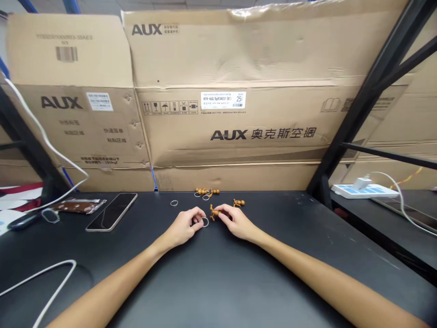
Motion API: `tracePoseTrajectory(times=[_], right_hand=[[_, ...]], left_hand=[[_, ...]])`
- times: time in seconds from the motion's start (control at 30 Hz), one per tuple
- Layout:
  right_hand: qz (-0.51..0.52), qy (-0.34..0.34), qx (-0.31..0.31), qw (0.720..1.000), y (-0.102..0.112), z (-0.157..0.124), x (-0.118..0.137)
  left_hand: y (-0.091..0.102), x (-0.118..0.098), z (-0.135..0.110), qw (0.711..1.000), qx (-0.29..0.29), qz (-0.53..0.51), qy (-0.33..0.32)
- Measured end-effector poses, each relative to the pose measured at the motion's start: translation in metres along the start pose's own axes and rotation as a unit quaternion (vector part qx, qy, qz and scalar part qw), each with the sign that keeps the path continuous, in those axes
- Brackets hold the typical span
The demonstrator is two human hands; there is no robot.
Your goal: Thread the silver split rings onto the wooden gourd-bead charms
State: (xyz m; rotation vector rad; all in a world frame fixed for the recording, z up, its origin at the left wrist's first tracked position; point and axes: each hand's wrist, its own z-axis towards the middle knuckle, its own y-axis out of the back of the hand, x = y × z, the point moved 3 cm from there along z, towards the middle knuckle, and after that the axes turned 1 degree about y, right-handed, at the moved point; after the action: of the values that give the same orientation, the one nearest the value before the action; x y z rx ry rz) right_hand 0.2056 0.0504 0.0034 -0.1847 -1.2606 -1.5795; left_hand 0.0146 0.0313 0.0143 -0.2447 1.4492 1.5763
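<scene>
Near the middle of the table, my left hand [187,225] pinches a silvery split key ring [205,222] between thumb and fingertips. Just to its right, my right hand [237,221] is closed on a small brown gourd-shaped pendant with an orange cord [213,212]. The ring and the cord are close together; I cannot tell whether they touch. Behind my left hand lies a loose key ring [174,203]. Another gourd pendant [239,202] rests behind my right hand. Farther back, several gourd pendants [204,191] with rings lie in a cluster.
On the left are a black phone [112,212], a brown packet [77,206] and a white cable [56,296]. Large cardboard boxes [232,150] stand along the table's back edge. Black metal shelf posts [344,127] rise at both sides. A white power strip [365,191] sits at the right.
</scene>
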Motion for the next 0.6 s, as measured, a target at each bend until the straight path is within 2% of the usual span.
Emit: tracePoseTrajectory(times=[0.23, 0.37, 0.6], right_hand=[[0.073, -0.032, 0.025, 0.997, -0.001, 0.000, 0.002], [0.101, -0.028, 0.029, 0.994, -0.005, -0.002, 0.008], [0.111, -0.020, 0.026, 0.993, -0.008, -0.003, 0.011]], left_hand=[[0.002, 0.006, 0.002, 0.992, -0.034, -0.105, 0.057], [0.000, 0.009, 0.004, 0.983, -0.021, -0.171, 0.061], [-0.004, 0.008, 0.003, 0.979, -0.010, -0.196, 0.058]])
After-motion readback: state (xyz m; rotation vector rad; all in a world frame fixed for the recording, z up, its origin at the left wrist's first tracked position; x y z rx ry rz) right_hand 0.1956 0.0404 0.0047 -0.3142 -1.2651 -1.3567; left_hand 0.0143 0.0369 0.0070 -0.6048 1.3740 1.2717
